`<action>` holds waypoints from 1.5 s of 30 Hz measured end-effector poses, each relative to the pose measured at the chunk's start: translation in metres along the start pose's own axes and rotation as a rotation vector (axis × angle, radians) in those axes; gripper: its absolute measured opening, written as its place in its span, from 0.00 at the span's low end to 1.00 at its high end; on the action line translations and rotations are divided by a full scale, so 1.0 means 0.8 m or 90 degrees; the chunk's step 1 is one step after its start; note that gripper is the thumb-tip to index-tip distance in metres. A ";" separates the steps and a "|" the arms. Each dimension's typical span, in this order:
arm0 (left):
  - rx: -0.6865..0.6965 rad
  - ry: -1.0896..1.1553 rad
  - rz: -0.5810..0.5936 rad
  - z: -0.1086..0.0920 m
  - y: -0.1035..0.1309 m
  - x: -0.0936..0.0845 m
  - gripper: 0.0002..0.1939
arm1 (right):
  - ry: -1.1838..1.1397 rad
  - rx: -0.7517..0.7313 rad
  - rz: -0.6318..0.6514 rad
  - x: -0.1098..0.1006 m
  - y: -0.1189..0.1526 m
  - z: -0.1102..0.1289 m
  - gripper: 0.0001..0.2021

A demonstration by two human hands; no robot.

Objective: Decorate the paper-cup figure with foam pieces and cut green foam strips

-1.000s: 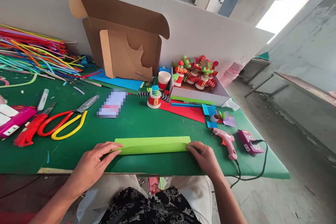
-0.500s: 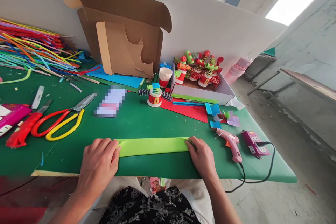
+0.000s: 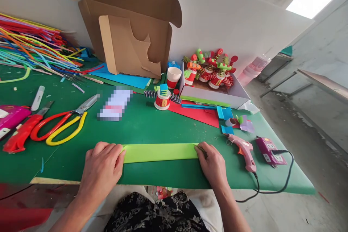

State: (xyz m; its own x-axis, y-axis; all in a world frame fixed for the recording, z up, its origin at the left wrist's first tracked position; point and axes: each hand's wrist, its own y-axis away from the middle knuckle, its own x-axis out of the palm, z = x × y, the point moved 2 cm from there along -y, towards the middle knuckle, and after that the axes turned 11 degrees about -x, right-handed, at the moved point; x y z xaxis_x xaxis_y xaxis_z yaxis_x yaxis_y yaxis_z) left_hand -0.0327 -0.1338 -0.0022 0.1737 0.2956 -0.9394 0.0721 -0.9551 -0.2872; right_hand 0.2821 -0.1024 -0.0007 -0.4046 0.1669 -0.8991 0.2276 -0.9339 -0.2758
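A folded strip of light green paper (image 3: 161,153) lies lengthwise along the near side of the green table (image 3: 157,130). My left hand (image 3: 103,165) grips its left end, thumb toward the front and fingers curled over it. At the other end my right hand (image 3: 211,163) pinches the paper between thumb and bent fingers. Left of my hands are scissors (image 3: 66,120) with one red and one yellow handle, and a red utility knife (image 3: 25,130). A pink glue gun (image 3: 243,151) rests to the right of my right hand.
A white box (image 3: 214,96) holds several decorated paper-cup figures. Another cup figure (image 3: 162,100) stands before stacked paper cups (image 3: 174,77). Colourful pipe cleaners (image 3: 35,47) are heaped far left, near an open cardboard box (image 3: 130,14). A purple power block (image 3: 269,150) with a black cord sits at right.
The camera view has shifted slightly, so the background sits a little differently. Both hands keep hold of the green paper strip, with hardly any movement.
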 end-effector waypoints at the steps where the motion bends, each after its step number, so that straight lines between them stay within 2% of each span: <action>1: 0.000 0.001 0.002 0.000 0.000 -0.001 0.16 | 0.001 -0.001 0.000 0.000 0.000 0.000 0.17; 28: -0.017 -0.012 -0.004 -0.005 -0.006 -0.004 0.18 | 0.025 0.005 -0.012 0.003 0.000 0.001 0.16; 37: 0.054 -0.030 -0.024 0.017 -0.003 0.006 0.15 | 0.006 0.009 -0.003 0.002 0.005 0.003 0.10; 45: 0.073 -0.053 -0.030 0.014 -0.002 0.003 0.16 | 0.030 0.037 -0.025 0.001 0.011 -0.003 0.11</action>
State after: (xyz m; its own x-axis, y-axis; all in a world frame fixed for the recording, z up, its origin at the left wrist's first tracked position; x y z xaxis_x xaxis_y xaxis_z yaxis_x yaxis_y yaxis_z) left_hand -0.0437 -0.1316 -0.0064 0.0903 0.3424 -0.9352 -0.0351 -0.9374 -0.3466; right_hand 0.2858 -0.1096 -0.0043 -0.3696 0.2169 -0.9035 0.1596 -0.9431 -0.2917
